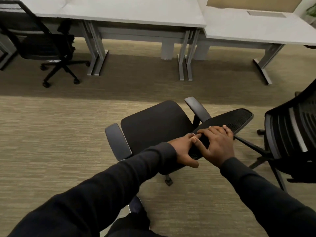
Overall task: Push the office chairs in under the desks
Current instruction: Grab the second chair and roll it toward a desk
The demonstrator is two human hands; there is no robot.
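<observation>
A black office chair (pixel 153 127) with two armrests stands on the carpet in the middle, well short of the white desks (pixel 130 16). Its mesh backrest top (pixel 237 118) points toward me and to the right. My left hand (pixel 183 149) grips the near end of the backrest top, thumb underneath. My right hand (pixel 217 142) lies over the same edge just beside it, fingers curled on the mesh. The open space under the middle desk is straight ahead of the chair seat.
Another black chair (pixel 42 41) sits partly under the left desk. A third chair (pixel 294 134) stands close on the right, its base legs near my chair's backrest. Grey desk legs (pixel 183 53) stand between the desk bays. A second white desk (pixel 253 28) is at the right.
</observation>
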